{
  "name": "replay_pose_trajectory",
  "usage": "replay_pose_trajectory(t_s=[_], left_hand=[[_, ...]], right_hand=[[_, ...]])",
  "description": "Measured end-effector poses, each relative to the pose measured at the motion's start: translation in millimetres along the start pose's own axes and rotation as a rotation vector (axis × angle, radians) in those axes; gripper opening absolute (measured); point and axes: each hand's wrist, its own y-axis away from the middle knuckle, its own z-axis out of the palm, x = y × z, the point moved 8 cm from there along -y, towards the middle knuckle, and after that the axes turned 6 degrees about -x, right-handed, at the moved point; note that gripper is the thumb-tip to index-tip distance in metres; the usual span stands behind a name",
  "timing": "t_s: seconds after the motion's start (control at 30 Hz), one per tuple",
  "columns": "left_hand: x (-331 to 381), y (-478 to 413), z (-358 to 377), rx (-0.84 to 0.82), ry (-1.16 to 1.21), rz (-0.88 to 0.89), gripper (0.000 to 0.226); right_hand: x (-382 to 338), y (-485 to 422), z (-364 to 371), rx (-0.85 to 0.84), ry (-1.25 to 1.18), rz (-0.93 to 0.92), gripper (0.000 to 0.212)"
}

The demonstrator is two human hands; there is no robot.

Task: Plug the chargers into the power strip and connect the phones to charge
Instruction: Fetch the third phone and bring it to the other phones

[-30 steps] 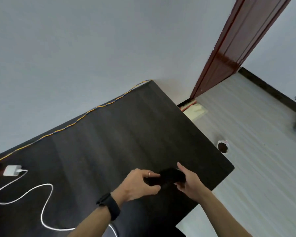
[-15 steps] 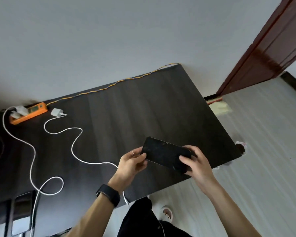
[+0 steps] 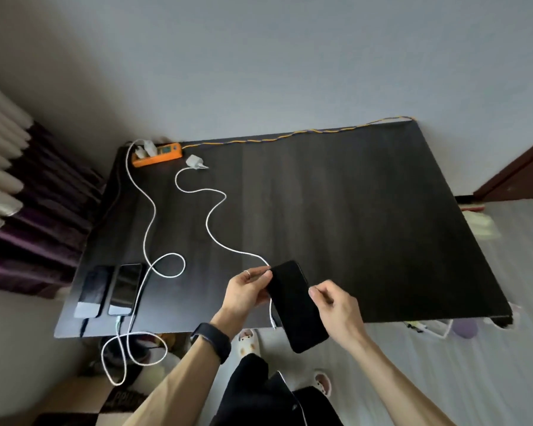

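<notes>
I hold a black phone (image 3: 297, 304) over the dark table's (image 3: 351, 210) front edge. My left hand (image 3: 248, 290) grips its top left edge and my right hand (image 3: 336, 305) its right side. A white cable (image 3: 211, 207) snakes from an unplugged white charger (image 3: 194, 161) to the phone, its end dangling below my left hand. The orange power strip (image 3: 157, 155) at the back left corner carries two plugged white chargers. Two other phones (image 3: 125, 289) (image 3: 93, 292) lie side by side at the front left, with cables at their near ends.
An orange braided cord (image 3: 305, 133) runs along the table's back edge by the wall. A purple curtain (image 3: 28, 216) hangs at the left, a red-brown door frame (image 3: 517, 176) at the right. Slippers and cable loops are below the front edge.
The view swung left and down, revealing the power strip corner and both lying phones. The black phone turned from crosswise to lengthwise between my hands and came nearer to me.
</notes>
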Motion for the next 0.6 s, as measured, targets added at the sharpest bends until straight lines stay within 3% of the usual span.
replay_pose_trajectory(t_s=[0.17, 0.3, 0.43, 0.53, 0.6], left_hand=[[-62, 14, -33, -0.002, 0.164, -0.181, 0.038], [-73, 8, -82, 0.063, 0.19, -0.23, 0.051], [-64, -13, -145, 0.091, 0.105, -0.23, 0.06], [-61, -36, -189, 0.088, -0.002, -0.231, 0.064], [-60, -50, -218, 0.095, -0.12, -0.219, 0.067]], right_hand=[[-2, -12, 80, -0.029, 0.025, 0.154, 0.023], [-11, -29, 130, -0.153, 0.124, 0.209, 0.025], [-22, -35, 167, -0.224, 0.068, 0.288, 0.028], [-20, -42, 175, -0.203, 0.208, 0.308, 0.04], [-18, -47, 179, -0.167, 0.34, 0.287, 0.036]])
